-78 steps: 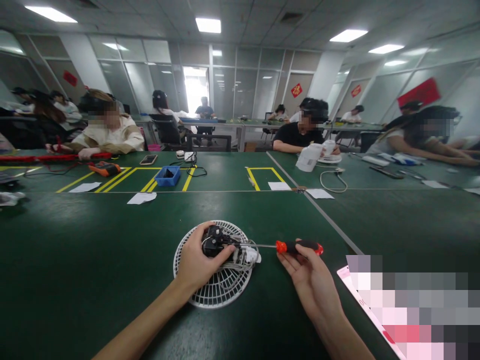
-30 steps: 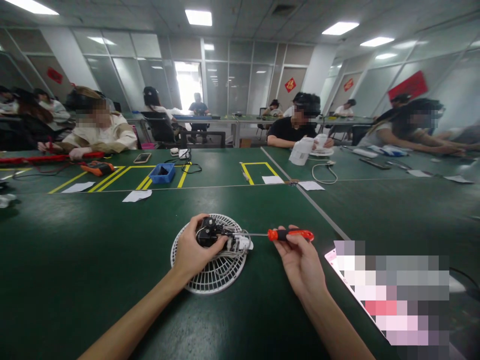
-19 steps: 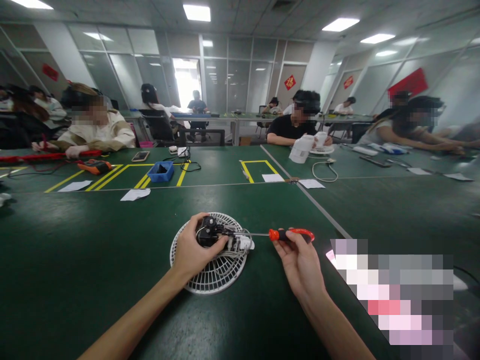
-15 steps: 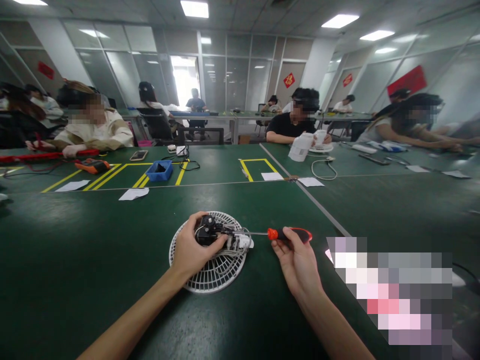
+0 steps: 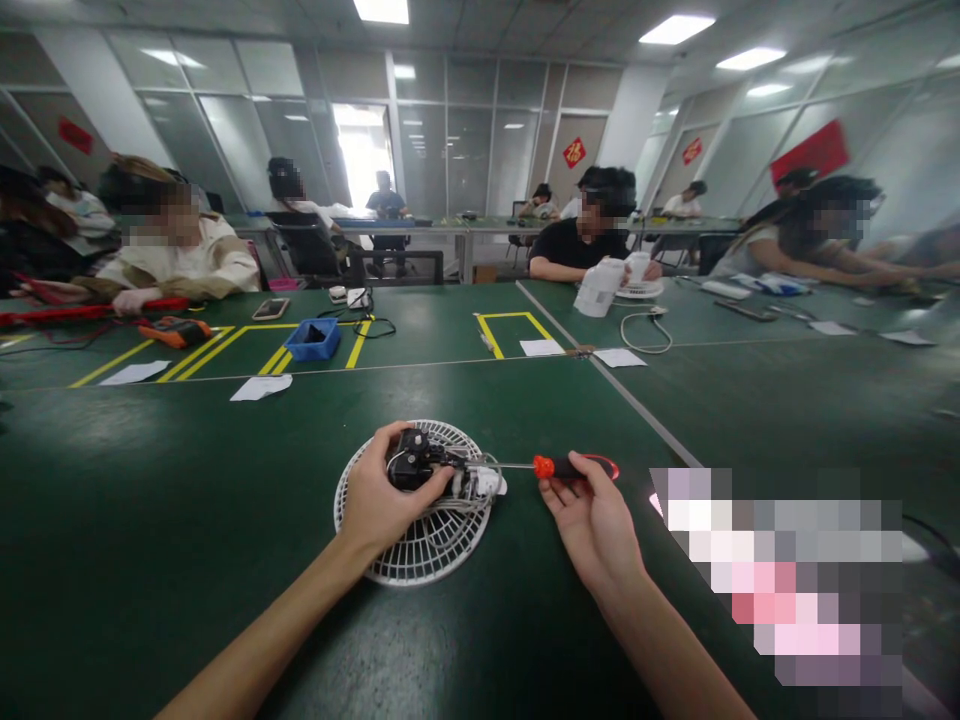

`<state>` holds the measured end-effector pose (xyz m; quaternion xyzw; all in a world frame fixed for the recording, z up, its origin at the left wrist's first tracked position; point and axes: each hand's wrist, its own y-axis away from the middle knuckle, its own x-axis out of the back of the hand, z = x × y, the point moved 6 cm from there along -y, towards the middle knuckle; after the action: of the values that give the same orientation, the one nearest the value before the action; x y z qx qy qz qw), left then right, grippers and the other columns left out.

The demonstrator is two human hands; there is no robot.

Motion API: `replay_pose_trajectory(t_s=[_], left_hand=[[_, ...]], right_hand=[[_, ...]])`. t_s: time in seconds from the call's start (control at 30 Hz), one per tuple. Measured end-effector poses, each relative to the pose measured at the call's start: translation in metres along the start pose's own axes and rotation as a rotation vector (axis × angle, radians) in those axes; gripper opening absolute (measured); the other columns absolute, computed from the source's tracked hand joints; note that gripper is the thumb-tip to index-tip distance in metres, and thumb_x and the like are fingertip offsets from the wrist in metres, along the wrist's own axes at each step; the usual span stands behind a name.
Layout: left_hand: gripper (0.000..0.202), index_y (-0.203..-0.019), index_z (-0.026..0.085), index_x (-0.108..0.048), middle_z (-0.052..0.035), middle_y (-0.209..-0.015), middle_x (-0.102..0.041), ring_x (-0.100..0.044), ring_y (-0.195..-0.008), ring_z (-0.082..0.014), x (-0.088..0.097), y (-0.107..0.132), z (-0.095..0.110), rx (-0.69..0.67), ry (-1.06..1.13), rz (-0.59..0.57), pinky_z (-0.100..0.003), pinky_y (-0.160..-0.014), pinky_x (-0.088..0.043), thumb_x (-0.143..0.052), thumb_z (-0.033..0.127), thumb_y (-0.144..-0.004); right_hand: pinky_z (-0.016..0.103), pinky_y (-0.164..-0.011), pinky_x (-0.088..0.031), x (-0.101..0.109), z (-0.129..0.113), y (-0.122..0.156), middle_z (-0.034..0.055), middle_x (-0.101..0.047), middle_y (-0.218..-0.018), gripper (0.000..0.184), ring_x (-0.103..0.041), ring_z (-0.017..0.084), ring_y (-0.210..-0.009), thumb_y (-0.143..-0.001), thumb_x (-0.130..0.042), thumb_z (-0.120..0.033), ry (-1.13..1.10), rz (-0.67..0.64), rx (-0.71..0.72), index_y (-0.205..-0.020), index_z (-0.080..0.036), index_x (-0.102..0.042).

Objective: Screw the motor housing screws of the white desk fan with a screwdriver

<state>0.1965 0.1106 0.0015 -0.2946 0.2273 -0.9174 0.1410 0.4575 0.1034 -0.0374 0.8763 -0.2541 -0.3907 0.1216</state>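
A round white fan grille [image 5: 420,560] lies on the green table, with a black fan motor unit [image 5: 411,465] and its grey wires on top. My left hand [image 5: 381,492] is closed around the motor, thumb on the near side and fingers over the far side. From the right, a screwdriver [image 5: 559,467] with a red and black handle lies level, its shaft reaching into the motor's mechanism. My right hand [image 5: 592,510] grips the handle between thumb and fingers. The screwdriver's tip is hidden among the black parts. A white plastic part [image 5: 491,483] sits at the motor's right end.
Beyond the seam stand a blue bin [image 5: 313,342], a phone [image 5: 271,309] and an orange meter [image 5: 175,332]. Paper slips [image 5: 261,387] lie along the seam. A person in black [image 5: 570,240] sits opposite, near a white fan housing [image 5: 600,288]. A blurred patch covers the right side.
The whole view has shifted slightly. My right hand's fingers have moved a little on the screwdriver handle; my left hand keeps its hold on the motor.
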Motion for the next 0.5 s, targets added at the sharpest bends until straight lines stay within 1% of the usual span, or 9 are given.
replay_pose_trajectory(t_s=[0.1,0.17,0.23,0.33,0.37,0.43,0.5], left_hand=[[0.057,-0.119,0.023,-0.059,-0.0037,-0.104,-0.07,-0.069,-0.092,-0.0213,0.001,0.0,0.001,0.004,0.004,0.002,-0.039,-0.086,-0.059,-0.081,0.048,-0.073],[0.057,-0.119,0.023,-0.059,-0.0037,-0.104,-0.07,-0.069,-0.092,-0.0214,0.002,0.0,0.002,0.003,0.002,0.003,-0.039,-0.085,-0.059,-0.081,0.048,-0.073],[0.057,-0.119,0.023,-0.058,-0.0039,-0.105,-0.069,-0.069,-0.093,-0.0218,0.002,0.0,0.002,-0.007,-0.007,0.002,-0.039,-0.086,-0.059,-0.08,0.047,-0.073],[0.057,-0.12,0.023,-0.059,-0.0052,-0.108,-0.069,-0.069,-0.096,-0.023,0.002,-0.001,0.002,-0.033,-0.025,-0.003,-0.041,-0.09,-0.058,-0.08,0.046,-0.073],[0.057,-0.121,0.023,-0.058,-0.0057,-0.109,-0.069,-0.068,-0.097,-0.0234,0.002,-0.001,0.002,-0.04,-0.028,-0.008,-0.042,-0.091,-0.057,-0.079,0.046,-0.074],[0.057,-0.122,0.023,-0.058,-0.0062,-0.111,-0.069,-0.068,-0.098,-0.024,0.001,-0.002,0.0,-0.05,-0.031,-0.028,-0.043,-0.093,-0.057,-0.079,0.046,-0.075],[0.057,-0.124,0.023,-0.058,-0.0065,-0.111,-0.069,-0.068,-0.099,-0.0245,0.001,-0.003,-0.001,-0.058,-0.036,-0.049,-0.044,-0.093,-0.057,-0.078,0.046,-0.076]], right_hand=[[0.024,-0.062,-0.059,0.0,-0.002,-0.002,-0.0019,-0.065,-0.07,0.015,-0.067,0.014,-0.068,-0.08,-0.069,-0.013,-0.008,0.016,-0.006,-0.078,-0.02,-0.056],[0.022,-0.058,-0.057,0.0,-0.004,-0.003,-0.0022,-0.064,-0.07,0.015,-0.066,0.014,-0.068,-0.08,-0.068,-0.014,-0.009,0.016,-0.008,-0.078,-0.021,-0.055],[0.021,-0.055,-0.054,-0.001,-0.006,-0.003,-0.0029,-0.062,-0.069,0.015,-0.064,0.014,-0.067,-0.079,-0.067,-0.015,0.006,0.009,-0.009,-0.077,-0.021,-0.054],[0.023,-0.057,-0.054,-0.002,-0.007,-0.001,-0.0035,-0.06,-0.071,0.015,-0.059,0.013,-0.066,-0.074,-0.066,-0.015,0.096,-0.019,-0.013,-0.082,-0.022,-0.056],[0.023,-0.058,-0.053,-0.003,-0.007,0.0,-0.0032,-0.061,-0.073,0.018,-0.058,0.013,-0.066,-0.071,-0.066,-0.015,0.152,-0.054,-0.014,-0.085,-0.022,-0.057],[0.024,-0.059,-0.051,-0.009,-0.005,0.002,-0.0028,-0.062,-0.077,0.027,-0.056,0.013,-0.066,-0.067,-0.066,-0.019,0.312,-0.176,0.001,-0.093,-0.022,-0.06],[0.025,-0.059,-0.047,-0.015,-0.004,0.004,-0.0029,-0.061,-0.078,0.033,-0.054,0.015,-0.066,-0.066,-0.066,-0.024,0.545,-0.317,0.079,-0.099,-0.022,-0.061]])
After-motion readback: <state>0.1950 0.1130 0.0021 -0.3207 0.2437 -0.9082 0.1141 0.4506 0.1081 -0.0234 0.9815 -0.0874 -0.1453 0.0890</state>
